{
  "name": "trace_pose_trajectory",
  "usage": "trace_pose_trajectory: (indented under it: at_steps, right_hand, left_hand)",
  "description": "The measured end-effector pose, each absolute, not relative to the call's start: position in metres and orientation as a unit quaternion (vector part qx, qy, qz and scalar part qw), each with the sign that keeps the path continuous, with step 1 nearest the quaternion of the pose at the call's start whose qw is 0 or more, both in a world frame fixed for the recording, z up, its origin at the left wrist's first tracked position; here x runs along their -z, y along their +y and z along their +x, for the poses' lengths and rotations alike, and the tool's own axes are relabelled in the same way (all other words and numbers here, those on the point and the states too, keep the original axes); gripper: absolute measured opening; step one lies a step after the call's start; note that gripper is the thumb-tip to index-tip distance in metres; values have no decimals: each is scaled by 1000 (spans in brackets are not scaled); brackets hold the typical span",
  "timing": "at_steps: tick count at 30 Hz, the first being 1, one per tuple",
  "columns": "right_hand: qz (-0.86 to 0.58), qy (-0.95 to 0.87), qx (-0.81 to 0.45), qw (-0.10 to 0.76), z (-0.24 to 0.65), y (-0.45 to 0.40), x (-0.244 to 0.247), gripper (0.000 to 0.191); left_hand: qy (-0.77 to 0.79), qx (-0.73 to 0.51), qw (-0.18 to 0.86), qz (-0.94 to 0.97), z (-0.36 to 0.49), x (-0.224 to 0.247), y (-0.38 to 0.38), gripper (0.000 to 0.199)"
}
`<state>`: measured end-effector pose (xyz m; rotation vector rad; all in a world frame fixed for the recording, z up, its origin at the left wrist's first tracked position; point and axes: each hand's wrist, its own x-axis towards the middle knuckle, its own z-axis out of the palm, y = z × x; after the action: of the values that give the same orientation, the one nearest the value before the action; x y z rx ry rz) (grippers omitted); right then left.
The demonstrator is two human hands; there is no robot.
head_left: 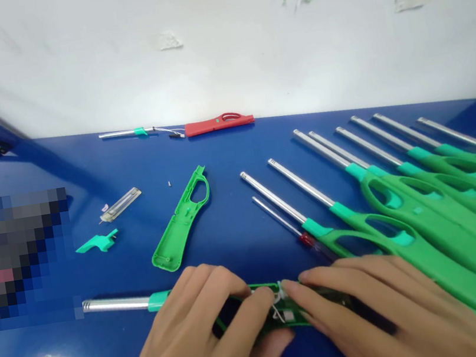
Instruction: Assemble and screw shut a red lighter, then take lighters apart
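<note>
Low in the head view, an opened green lighter (118, 304) lies crosswise, its metal tube pointing left. My left hand (202, 327) is closed around the lighter's middle, with thumb and index finger near thin white wires (278, 310) inside. My right hand (373, 307) holds the right part of the same lighter, its fingertips at the casing's upper edge beside a small white part. Much of the casing is hidden under both hands. Beyond them lies a loose green half shell (181, 226), inner side up. A red-handled screwdriver (305, 239) rests by my right hand.
Several assembled green lighters (429, 197) lie on the right. A turquoise trigger (99, 242), a clear slim part (122, 204) and a small screw (169, 184) lie left. Near the wall (217, 38) is a red lighter casing (216, 124) with a wired tube. A pixelated dark patch covers the far left.
</note>
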<state>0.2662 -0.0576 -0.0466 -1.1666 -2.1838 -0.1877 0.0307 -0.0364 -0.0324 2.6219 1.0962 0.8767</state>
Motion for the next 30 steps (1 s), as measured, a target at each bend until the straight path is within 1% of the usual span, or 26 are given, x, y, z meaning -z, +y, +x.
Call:
trace_pose_trajectory:
  at_steps: [2,5,10,16,19,25,30]
  right_hand:
    - [-446,-831,69,325,265,-57,47,41]
    - [-442,-830,85,330,265,-56,46,41]
    - [-444,-837,79,311,267,-55,44,40]
    - [-437,-829,89,336,267,-53,47,44]
    - [-438,-828,82,341,267,-53,48,40]
    - [-448,-822,69,345,265,-53,46,30]
    - [-464,-823,34,325,267,-56,40,28]
  left_hand:
    - [366,-296,85,878,32,33,-36,7]
    - [366,-290,85,880,32,35,-36,10]
    - [363,-288,70,883,32,31,-37,11]
    - [364,-298,56,881,34,25,-35,12]
    - [366,-292,56,882,35,25,-34,14]
    - [367,-291,67,881,33,28,-36,10]
    - [370,-282,73,882,34,30,-36,9]
